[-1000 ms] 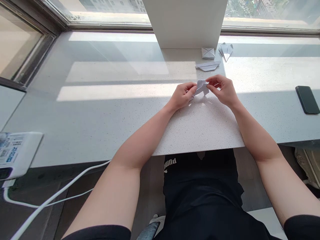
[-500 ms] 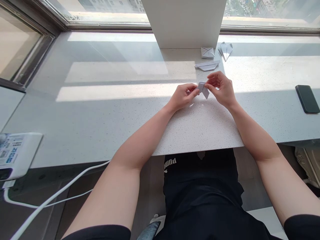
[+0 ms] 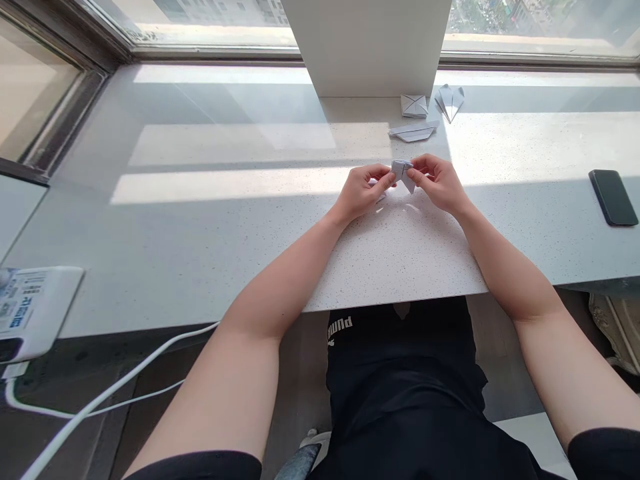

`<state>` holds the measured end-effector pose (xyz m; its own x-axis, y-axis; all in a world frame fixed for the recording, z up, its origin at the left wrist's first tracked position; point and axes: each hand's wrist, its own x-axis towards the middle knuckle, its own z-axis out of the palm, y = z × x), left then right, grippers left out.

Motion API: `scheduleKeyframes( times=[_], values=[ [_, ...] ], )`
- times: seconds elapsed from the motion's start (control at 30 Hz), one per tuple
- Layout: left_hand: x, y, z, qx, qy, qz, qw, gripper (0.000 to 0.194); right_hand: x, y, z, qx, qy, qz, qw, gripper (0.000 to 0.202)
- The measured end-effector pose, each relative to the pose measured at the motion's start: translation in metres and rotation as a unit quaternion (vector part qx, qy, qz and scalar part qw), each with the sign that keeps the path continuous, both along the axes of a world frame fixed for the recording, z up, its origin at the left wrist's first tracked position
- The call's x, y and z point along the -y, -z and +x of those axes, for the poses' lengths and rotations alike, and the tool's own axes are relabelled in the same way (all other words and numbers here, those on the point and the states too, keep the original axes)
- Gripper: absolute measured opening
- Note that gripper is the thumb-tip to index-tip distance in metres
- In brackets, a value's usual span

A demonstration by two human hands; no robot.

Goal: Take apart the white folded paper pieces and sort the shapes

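Note:
A small piece of folded white paper (image 3: pixel 401 169) is held between my two hands, just above the speckled counter. My left hand (image 3: pixel 367 190) pinches its left side between thumb and fingers, and a corner of paper shows below those fingers. On the other side, my right hand (image 3: pixel 436 181) grips the right edge with thumb and forefinger. A pointed flap hangs down between the hands. Beyond them lie a long boat-shaped paper fold (image 3: pixel 414 131), a square paper fold (image 3: pixel 414 106) and a fan-shaped paper fold (image 3: pixel 450 103).
The pale counter (image 3: pixel 210 253) runs along the windows, with bands of sunlight across it. A white pillar (image 3: pixel 373 47) rises at the back. At the right lies a black phone (image 3: pixel 613 197). A white device (image 3: pixel 43 307) with a cable (image 3: pixel 125 380) is at the left edge.
My right hand has lowered slightly, its raised fingers closing in on the paper. The paper has turned a little and shifted slightly left in both hands.

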<state>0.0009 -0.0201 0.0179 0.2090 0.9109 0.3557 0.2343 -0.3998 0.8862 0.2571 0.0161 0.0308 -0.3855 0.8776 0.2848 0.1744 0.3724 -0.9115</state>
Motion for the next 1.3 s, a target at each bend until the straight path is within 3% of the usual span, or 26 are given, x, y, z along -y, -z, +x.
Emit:
scheduleKeyframes(
  times=[0.17,0.33,0.47,0.6,0.8,1.0,1.3],
  values=[
    [-0.011,0.005,-0.017,-0.085,-0.049,0.026,0.995,0.033,-0.010,0.007,0.005,-0.017,0.018,0.003,1.000,0.072],
    [-0.016,0.004,-0.041,-0.257,-0.084,0.021,0.963,0.038,-0.019,0.010,0.014,-0.014,0.041,0.001,0.999,0.069],
    [-0.015,0.005,-0.043,-0.318,-0.094,0.014,0.943,0.029,-0.021,0.012,0.015,-0.014,0.049,-0.002,0.999,0.066],
    [-0.020,0.015,-0.038,-0.259,-0.081,0.033,0.962,0.023,-0.020,0.013,0.013,-0.006,0.050,-0.002,0.999,0.061],
    [-0.020,0.019,-0.028,-0.073,-0.083,0.009,0.994,0.029,-0.016,0.010,0.010,-0.002,0.034,-0.023,0.999,0.053],
    [-0.009,0.011,-0.005,0.074,-0.098,-0.055,0.991,0.044,-0.008,0.009,0.002,-0.018,-0.003,-0.055,0.998,0.067],
    [-0.011,0.015,0.002,0.128,-0.081,-0.113,0.982,0.048,-0.004,0.012,-0.001,-0.007,0.016,-0.043,0.999,0.060]
  ],
)
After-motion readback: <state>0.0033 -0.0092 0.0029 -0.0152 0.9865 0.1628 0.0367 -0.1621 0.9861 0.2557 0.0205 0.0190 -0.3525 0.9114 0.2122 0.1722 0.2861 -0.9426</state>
